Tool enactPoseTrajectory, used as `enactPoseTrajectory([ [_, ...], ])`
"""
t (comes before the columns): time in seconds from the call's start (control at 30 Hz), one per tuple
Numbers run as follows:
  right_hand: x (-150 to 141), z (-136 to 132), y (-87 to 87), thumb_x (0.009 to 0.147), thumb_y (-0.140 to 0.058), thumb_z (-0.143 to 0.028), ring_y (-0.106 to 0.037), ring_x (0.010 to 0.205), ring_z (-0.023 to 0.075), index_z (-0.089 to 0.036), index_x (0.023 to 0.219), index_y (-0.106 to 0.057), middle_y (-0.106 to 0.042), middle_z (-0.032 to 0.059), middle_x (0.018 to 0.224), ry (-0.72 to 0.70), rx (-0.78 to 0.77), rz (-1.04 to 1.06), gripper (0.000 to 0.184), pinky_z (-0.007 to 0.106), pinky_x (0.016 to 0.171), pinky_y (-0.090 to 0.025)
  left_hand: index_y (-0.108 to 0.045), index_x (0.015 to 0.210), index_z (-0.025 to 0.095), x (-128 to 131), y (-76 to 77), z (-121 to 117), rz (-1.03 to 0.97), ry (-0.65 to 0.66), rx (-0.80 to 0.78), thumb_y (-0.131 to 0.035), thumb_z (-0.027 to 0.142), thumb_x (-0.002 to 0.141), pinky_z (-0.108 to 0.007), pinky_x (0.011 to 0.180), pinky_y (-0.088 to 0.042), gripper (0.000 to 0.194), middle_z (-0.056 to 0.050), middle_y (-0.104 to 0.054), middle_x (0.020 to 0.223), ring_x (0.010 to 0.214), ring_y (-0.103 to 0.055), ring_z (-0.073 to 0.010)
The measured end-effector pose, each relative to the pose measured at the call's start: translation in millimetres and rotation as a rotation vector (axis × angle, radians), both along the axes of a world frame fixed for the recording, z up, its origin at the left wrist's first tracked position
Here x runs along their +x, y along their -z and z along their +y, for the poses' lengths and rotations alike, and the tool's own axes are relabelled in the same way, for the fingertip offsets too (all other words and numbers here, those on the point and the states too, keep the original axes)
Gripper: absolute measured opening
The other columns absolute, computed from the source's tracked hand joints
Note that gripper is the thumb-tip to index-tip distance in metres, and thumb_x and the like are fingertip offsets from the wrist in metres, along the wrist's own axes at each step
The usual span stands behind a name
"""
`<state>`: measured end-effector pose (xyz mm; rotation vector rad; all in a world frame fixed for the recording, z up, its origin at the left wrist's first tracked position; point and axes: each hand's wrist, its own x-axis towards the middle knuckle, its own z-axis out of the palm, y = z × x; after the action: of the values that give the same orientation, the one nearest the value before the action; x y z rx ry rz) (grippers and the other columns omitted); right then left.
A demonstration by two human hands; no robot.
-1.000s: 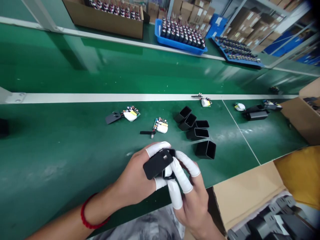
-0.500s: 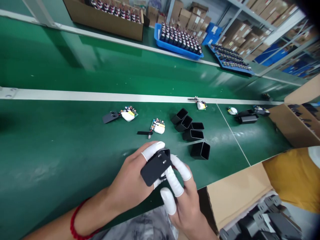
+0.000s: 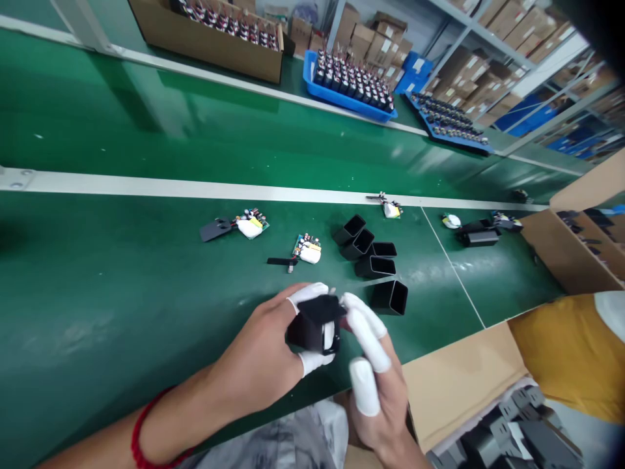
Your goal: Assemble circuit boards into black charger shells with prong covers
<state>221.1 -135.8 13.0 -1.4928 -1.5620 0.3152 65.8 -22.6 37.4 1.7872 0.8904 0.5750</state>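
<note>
My left hand [image 3: 261,352], with white finger cots, is closed around a black plastic housing [image 3: 305,332], its mouth turned to the right. A black end plate [image 3: 319,309] sits tilted over that mouth, and a white part [image 3: 329,335] shows inside. Beside the opening, my right hand [image 3: 374,365] has its cotted index and middle fingertips at the plate's right edge, thumb apart; the contact is blurred. Beyond the hands lie a circuit board with a black strip [image 3: 308,249] and another wired to a black plate [image 3: 250,225].
Several empty black housings [image 3: 383,266] stand right of centre on the green bench [image 3: 122,280]. A carton of dark parts [image 3: 508,423] is at lower right, beside a person's yellow clothing [image 3: 566,352]. Blue trays [image 3: 349,98] line the back shelf.
The end plate has swung from lying across the housing to tilting over its mouth, exposing the white part. My right hand has shifted right and slightly away.
</note>
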Motion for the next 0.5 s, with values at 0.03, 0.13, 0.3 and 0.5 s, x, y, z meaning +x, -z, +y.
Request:
enactPoseTrajectory([
  [0.03, -0.5, -1.0, 0.6, 0.101, -0.042, -0.025, -0.052, 0.132, 0.0300, -0.025, 0.152, -0.037, -0.041, 0.0122, 0.154, 0.010, -0.003, 0.067, 0.052, 0.047, 0.101, -0.053, -0.061, 0.124, 0.020, 1.0, 1.3, -0.1, 0.018, 0.018, 0.021, -0.074, 0.025, 0.077, -0.038, 0.102, -0.055, 0.050, -0.008, -0.067, 0.129, 0.114, -0.067, -0.0267],
  [0.13, -10.3, -4.9, 8.4, 0.097, -0.053, -0.031, -0.057, 0.128, 0.0295, -0.027, 0.148, -0.045, -0.051, 0.0116, 0.148, 0.030, -0.036, 0.117, 0.051, 0.043, 0.098, -0.056, -0.053, 0.135, 0.014, 4.0, 1.8, -3.4, 0.148, 0.014, 0.153, -0.064, 0.016, 0.079, -0.042, 0.105, -0.053, 0.057, -0.014, -0.062, 0.137, 0.123, -0.062, -0.0295],
  [0.3, -33.1, -3.1, 14.4, 0.081, -0.078, -0.031, -0.075, 0.082, 0.0189, -0.028, 0.116, -0.071, -0.079, 0.0030, 0.098, 0.473, -0.005, 0.567, 0.035, 0.025, 0.071, -0.062, -0.039, 0.143, 0.006, 5.8, -10.0, -15.4, 0.224, 0.063, 0.510, -0.054, 0.005, 0.077, -0.041, 0.107, -0.051, 0.068, -0.019, -0.056, 0.144, 0.132, -0.054, -0.0313],
  [0.5, -25.7, 21.8, -14.5, 0.066, -0.086, -0.043, -0.073, 0.067, 0.0164, -0.023, 0.084, -0.079, -0.080, 0.0021, 0.082, 0.382, -0.236, 1.599, 0.028, 0.027, 0.068, -0.062, -0.046, 0.136, 0.008, 10.1, -18.3, -14.5, 0.003, -0.057, 0.564, -0.066, 0.027, 0.087, -0.030, 0.105, -0.052, 0.056, -0.018, -0.064, 0.132, 0.123, -0.063, -0.0248],
])
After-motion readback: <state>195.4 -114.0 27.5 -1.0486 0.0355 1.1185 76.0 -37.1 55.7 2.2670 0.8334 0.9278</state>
